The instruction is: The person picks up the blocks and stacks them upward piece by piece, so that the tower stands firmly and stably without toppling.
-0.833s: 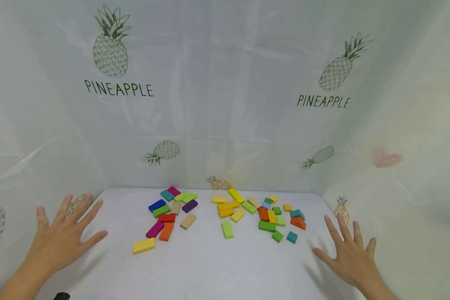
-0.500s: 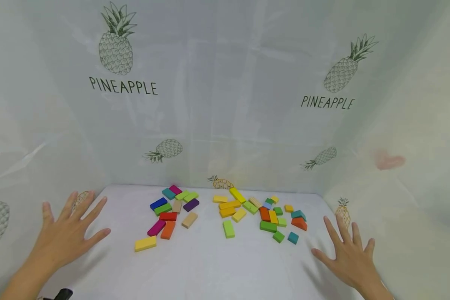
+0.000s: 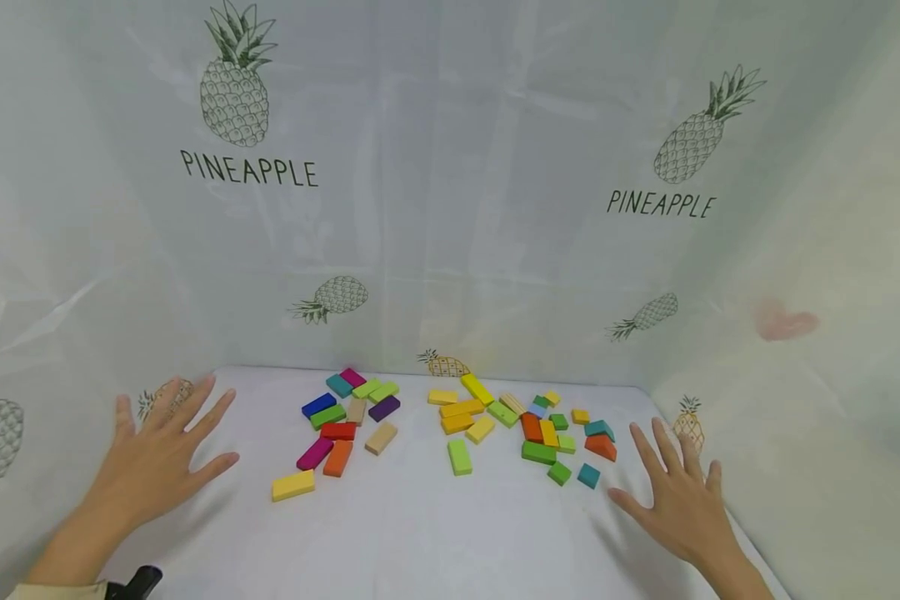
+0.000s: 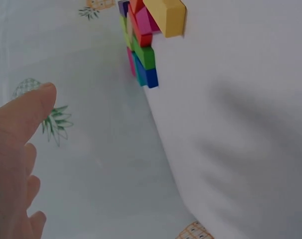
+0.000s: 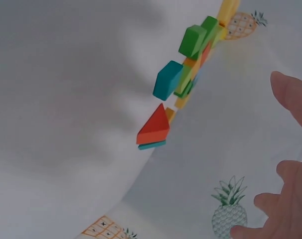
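Begins at far left with a cream cuff (image 3: 60,592) and, just beside it, a dark object (image 3: 141,582) too cropped to identify. Beyond that, the left hand (image 3: 161,467), fingers and thumb spread apart, nothing held. Judging by the shadow on the white tabletop (image 3: 420,542), raised rather than resting; perhaps kept out to the side so as not to cover any blocks.

Next, nearest to that hand, a yellow block (image 3: 293,486), untouched. Behind it, close together, a magenta block (image 3: 315,454), an orange block (image 3: 338,458) and a red block (image 3: 338,431); farther back, a blue block (image 3: 318,405) beside a green block (image 3: 327,417). Slightly rightward, a purple block (image 3: 384,407) and a plain wooden block (image 3: 382,437). Seemingly laid on broad faces, so likely steady without support.

In the middle, a lime block (image 3: 460,457) alone toward the front; behind, a bright yellow block (image 3: 477,389) slanting toward the pineapple-print cloth (image 3: 450,167).

Farther right, a teal block (image 3: 588,476) and a red-orange triangular block (image 3: 601,447); cannot tell which face lies down.

At far right, the right hand (image 3: 675,504): likewise spread, empty, shadow below, touching nothing. Probably held wide to leave the whole scatter unobstructed.
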